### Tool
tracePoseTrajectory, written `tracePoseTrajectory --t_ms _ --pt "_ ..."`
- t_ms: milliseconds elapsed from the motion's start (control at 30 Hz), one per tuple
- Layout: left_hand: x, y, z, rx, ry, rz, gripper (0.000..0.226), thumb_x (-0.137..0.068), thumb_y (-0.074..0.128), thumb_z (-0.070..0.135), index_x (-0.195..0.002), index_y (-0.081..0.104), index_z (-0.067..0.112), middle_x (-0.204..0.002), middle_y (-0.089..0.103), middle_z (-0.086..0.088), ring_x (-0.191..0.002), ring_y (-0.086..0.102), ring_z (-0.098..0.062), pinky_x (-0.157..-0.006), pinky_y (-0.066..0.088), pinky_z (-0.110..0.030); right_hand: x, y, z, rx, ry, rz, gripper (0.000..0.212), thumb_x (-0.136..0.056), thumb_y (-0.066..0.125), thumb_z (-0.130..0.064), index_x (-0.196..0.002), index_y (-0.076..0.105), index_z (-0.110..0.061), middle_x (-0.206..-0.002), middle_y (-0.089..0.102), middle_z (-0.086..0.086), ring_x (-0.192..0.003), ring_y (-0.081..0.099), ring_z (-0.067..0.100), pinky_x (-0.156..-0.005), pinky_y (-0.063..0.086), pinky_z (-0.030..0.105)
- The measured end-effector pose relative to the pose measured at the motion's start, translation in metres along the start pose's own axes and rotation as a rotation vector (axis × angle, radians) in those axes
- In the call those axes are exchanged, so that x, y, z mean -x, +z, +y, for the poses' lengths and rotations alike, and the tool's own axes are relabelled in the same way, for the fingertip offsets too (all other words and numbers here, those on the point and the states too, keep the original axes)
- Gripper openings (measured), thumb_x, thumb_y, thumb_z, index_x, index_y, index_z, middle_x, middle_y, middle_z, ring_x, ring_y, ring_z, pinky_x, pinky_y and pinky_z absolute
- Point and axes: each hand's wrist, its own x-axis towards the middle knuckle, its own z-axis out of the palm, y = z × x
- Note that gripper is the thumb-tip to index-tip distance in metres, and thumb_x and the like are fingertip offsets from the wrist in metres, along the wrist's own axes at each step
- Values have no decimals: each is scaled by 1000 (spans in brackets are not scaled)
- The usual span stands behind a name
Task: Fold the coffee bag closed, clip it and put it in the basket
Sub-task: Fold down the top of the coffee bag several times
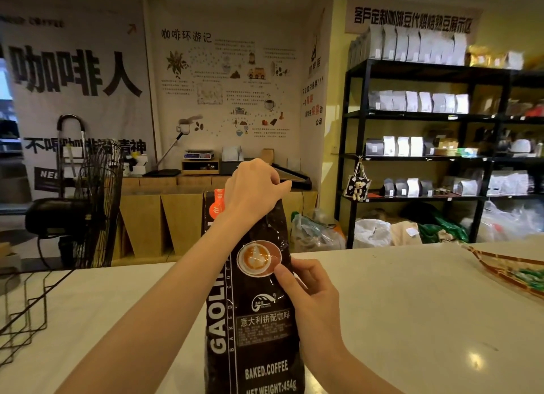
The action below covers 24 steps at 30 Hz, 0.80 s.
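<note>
A tall dark coffee bag (256,320) stands upright on the pale tabletop (412,305), printed with a latte cup picture and white lettering. The left hand (253,190) reaches over the bag's top, its grip pinched together on the upper edge, fingers curled down over the far side. An orange patch of the bag's label shows just to the left of this grip. Below it, the right hand (309,290) steadies the bag at mid-height: the thumb presses flat on the front face just under the cup picture, and the other fingers wrap around the bag's right side, so this grip is clamped on the bag too.

Well to the left of both grips, at the tabletop's edge, lies a black wire basket (26,314). Well to the right of the lower grip, a patterned orange and green wrapper (512,271) lies on the tabletop. Beyond the upper grip, black shelves (426,116) carry rows of pale pouches.
</note>
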Motion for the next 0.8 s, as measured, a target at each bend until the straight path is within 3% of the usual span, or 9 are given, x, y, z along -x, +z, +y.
tracePoseTrajectory --t_ms 100,233,367,467,600,667,733,800 --pt "-4 1 -1 0 -21 -10 29 -80 61 36 -56 63 19 -47 43 11 -54 48 -10 -63 47 -31 -3 0 -1 -74 121 -2 29 -60 72 -26 -85 70 -11 -89 74 8 -80 71 20 -62 56 27" --pt "-6 5 -3 -13 -34 -23 30 -79 61 36 -53 57 22 -48 45 10 -56 50 -11 -64 47 -31 -6 -2 -2 -206 267 -17 30 -56 73 -18 -83 73 -6 -94 74 14 -75 72 20 -54 55 26" --pt "-4 13 -5 -27 -31 -40 29 -80 61 38 -63 68 16 -60 51 6 -65 53 -14 -68 50 -34 -10 -7 0 -223 338 -69 28 -57 72 -19 -83 73 -7 -85 76 11 -72 72 18 -59 54 29" --pt "-6 14 -9 -32 0 -46 33 -80 59 42 -54 57 21 -53 41 11 -62 50 -14 -69 51 -35 -16 -9 3 -206 324 -97 31 -59 72 -21 -86 72 -7 -90 75 13 -79 71 20 -70 53 32" --pt "3 8 -6 -72 145 -14 45 -84 48 50 -52 53 20 -47 40 9 -50 44 -10 -64 49 -34 -23 -9 0 -28 191 -70 27 -69 69 -30 -83 72 -7 -86 75 10 -81 69 19 -71 52 30" --pt "11 -3 -1 -86 195 20 43 -89 38 49 -65 57 18 -55 51 6 -54 49 -10 -65 46 -32 -27 -10 0 26 137 -47 19 -75 68 -24 -82 72 -7 -83 75 10 -79 69 19 -68 51 28" --pt "22 -20 -4 -81 198 105 43 -90 33 47 -97 61 16 -85 66 -1 -79 59 -14 -75 42 -28 -28 -12 1 47 106 -33 16 -77 68 -20 -82 72 -5 -83 74 12 -80 69 21 -69 52 29" --pt "38 -35 -20 6 98 176 44 -90 35 44 -121 51 16 -117 61 -3 -107 54 -16 -89 38 -30 -28 -14 2 69 81 -24 16 -77 68 -19 -82 71 -4 -84 74 14 -81 69 22 -70 53 30"
